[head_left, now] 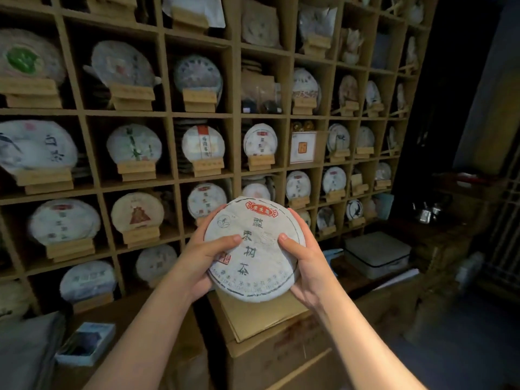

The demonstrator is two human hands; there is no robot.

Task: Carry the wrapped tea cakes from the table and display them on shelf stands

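A round tea cake in white paper, printed with green characters and a red label, is held up face-on in front of the wooden shelf wall. My left hand grips its left edge, thumb across the front. My right hand grips its right edge the same way. Behind it, the shelf cells hold other wrapped cakes on small wooden stands, such as one stand in the middle row. The cell directly behind the held cake is partly hidden.
Cardboard boxes are stacked below my hands. A blue and white booklet lies on a box at the lower left. A grey case sits on a low counter at right, with metal teaware farther back.
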